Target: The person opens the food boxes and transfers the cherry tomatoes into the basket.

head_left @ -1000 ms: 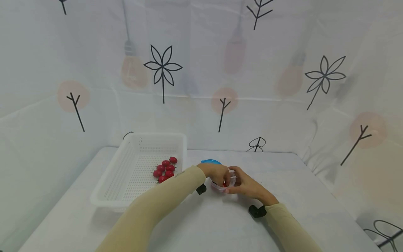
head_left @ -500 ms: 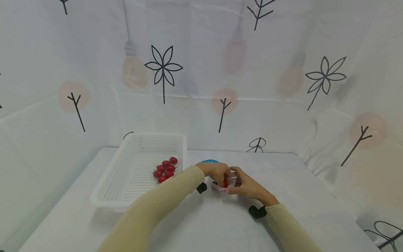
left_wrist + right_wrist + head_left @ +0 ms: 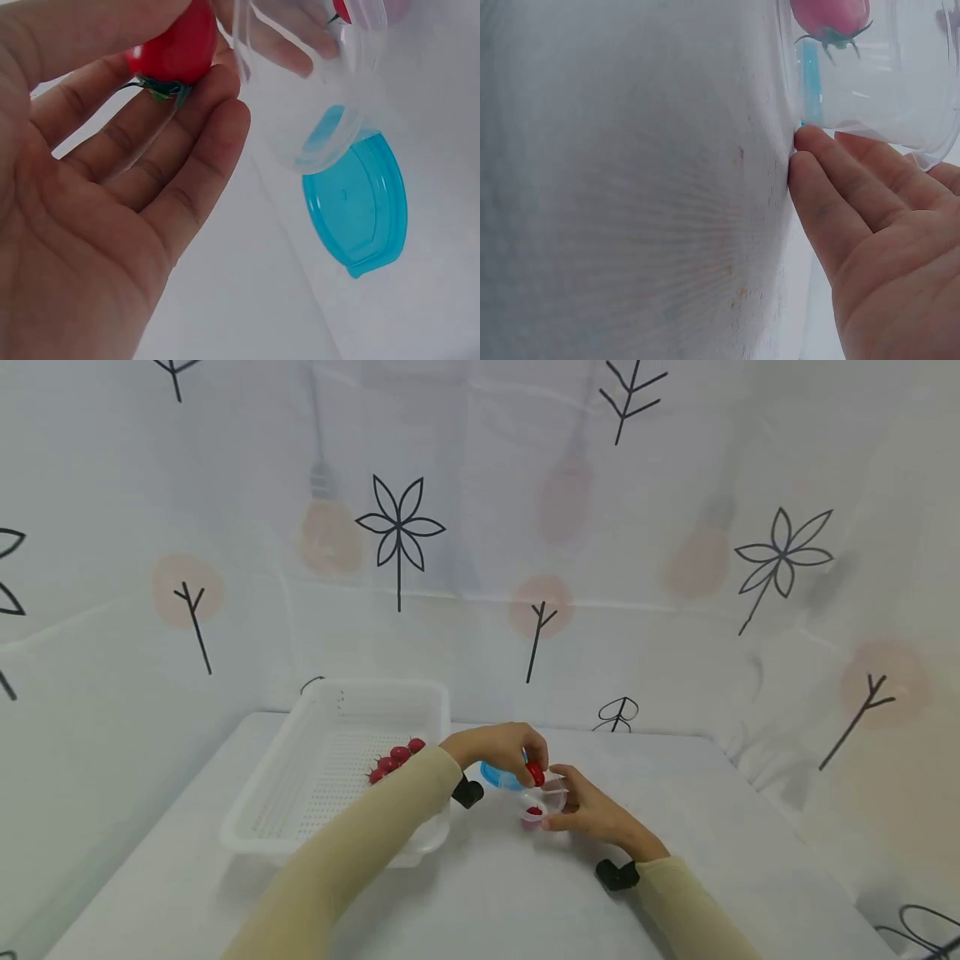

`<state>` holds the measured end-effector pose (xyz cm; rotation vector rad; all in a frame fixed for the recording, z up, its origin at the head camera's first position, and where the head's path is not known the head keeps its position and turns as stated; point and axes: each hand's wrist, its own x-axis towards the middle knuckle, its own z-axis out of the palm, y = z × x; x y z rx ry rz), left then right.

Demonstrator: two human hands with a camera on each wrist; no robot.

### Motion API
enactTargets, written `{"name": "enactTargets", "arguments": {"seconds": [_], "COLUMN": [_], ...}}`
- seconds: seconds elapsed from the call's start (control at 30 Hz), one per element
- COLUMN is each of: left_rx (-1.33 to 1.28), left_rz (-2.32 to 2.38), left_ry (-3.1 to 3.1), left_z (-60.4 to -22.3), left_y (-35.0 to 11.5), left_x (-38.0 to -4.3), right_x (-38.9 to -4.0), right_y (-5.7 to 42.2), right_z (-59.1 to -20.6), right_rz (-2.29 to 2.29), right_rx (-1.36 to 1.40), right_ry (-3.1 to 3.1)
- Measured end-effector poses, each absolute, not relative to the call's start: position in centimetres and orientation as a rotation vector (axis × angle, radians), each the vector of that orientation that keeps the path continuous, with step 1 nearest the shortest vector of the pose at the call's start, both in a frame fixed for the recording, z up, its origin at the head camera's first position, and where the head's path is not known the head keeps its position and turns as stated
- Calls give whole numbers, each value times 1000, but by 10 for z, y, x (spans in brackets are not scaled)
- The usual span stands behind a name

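My left hand (image 3: 504,748) pinches a red cherry tomato (image 3: 536,774) between thumb and fingers, just above the clear plastic container. In the left wrist view the green leafy top of this tomato (image 3: 180,49) points toward the palm. My right hand (image 3: 598,814) holds the clear container (image 3: 556,799) from its right side, thumb at the front and fingers behind. Through the container's wall in the right wrist view shows another tomato (image 3: 834,16) inside, with green sepals. Behind the container lies a blue lid (image 3: 497,777), flat on the table.
A white perforated basket (image 3: 247,814) stands to the left with several red tomatoes (image 3: 387,764) in it, partly covered by my left sleeve. White cloth covers the table (image 3: 480,893). A patterned curtain (image 3: 480,643) hangs behind its back edge.
My left hand has risen out of the container with a tomato pinched in its fingers, uncovering the tomato inside and more of the blue lid. The right hand keeps its grip on the container.
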<state>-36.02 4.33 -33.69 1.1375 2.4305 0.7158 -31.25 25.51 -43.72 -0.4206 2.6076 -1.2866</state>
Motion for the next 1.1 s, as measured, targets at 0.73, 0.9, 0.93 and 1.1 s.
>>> {"name": "enactTargets", "arguments": {"seconds": [0.73, 0.9, 0.93, 1.1], "left_rx": [1093, 1003, 990, 923], "left_rz": [928, 959, 965, 1011], "left_ry": [2512, 2570, 2578, 2604], "left_z": [-306, -308, -309, -315], "left_y": [-31, -57, -62, -86], "left_x": [-350, -356, -357, -363], "right_x": [-313, -311, -311, -311], "right_y": [253, 254, 254, 254], "right_z": [-441, -441, -441, -440], "right_rz": [-1246, -1251, -1249, -1238], "right_rx": [-412, -439, -443, -442], "right_ry": [2652, 2657, 2657, 2668]}}
